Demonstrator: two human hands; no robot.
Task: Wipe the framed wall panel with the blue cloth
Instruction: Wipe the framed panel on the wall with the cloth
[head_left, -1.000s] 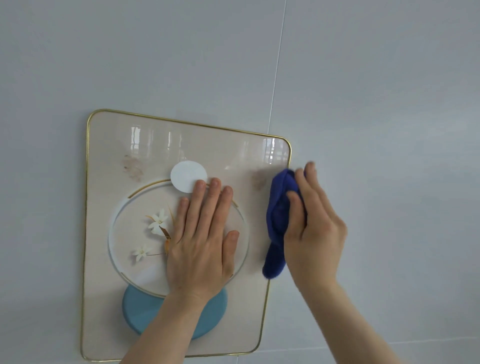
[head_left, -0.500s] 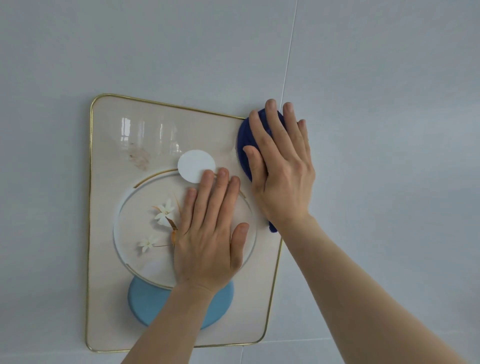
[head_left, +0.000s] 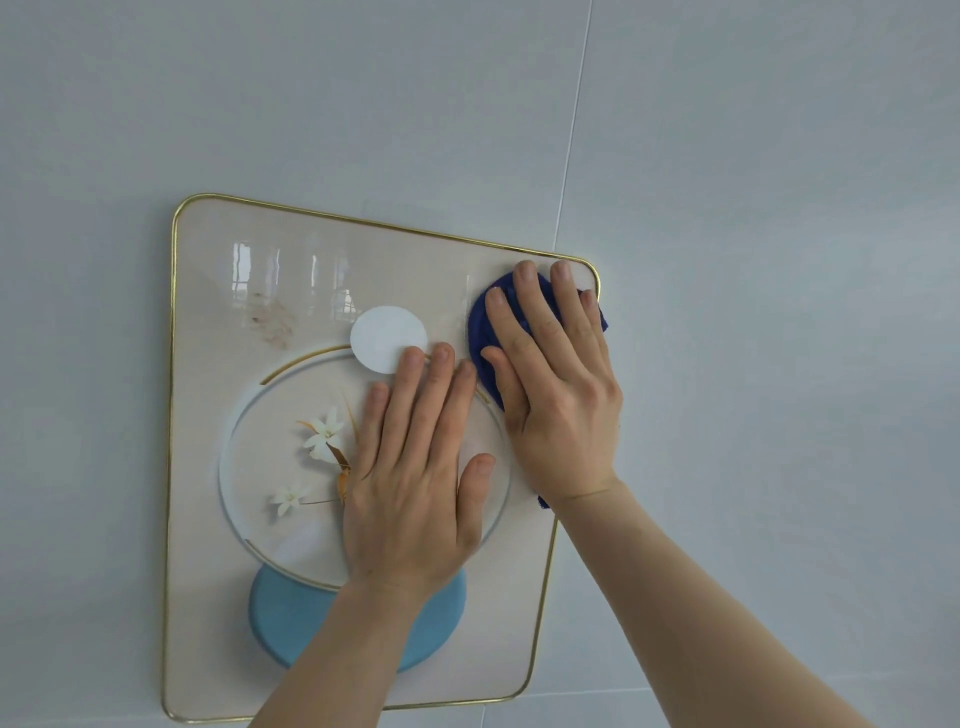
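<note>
The framed wall panel (head_left: 218, 545) hangs on the wall, beige with a thin gold rim, a printed ring, white flowers and a light blue disc. My left hand (head_left: 415, 478) lies flat on its middle, fingers spread, holding nothing. My right hand (head_left: 556, 384) presses the dark blue cloth (head_left: 480, 332) flat against the panel's upper right corner. Most of the cloth is hidden under the palm. A brownish smudge (head_left: 270, 319) shows at the panel's upper left.
Pale grey wall tiles (head_left: 753, 260) surround the panel, with a vertical seam (head_left: 574, 130) running down to its upper right corner. Window reflections glint on the panel's upper left.
My right hand carried the cloth up from beside the panel's right edge onto its upper right corner and flattened onto it. The smudge that was there is now covered. My left hand stayed in place.
</note>
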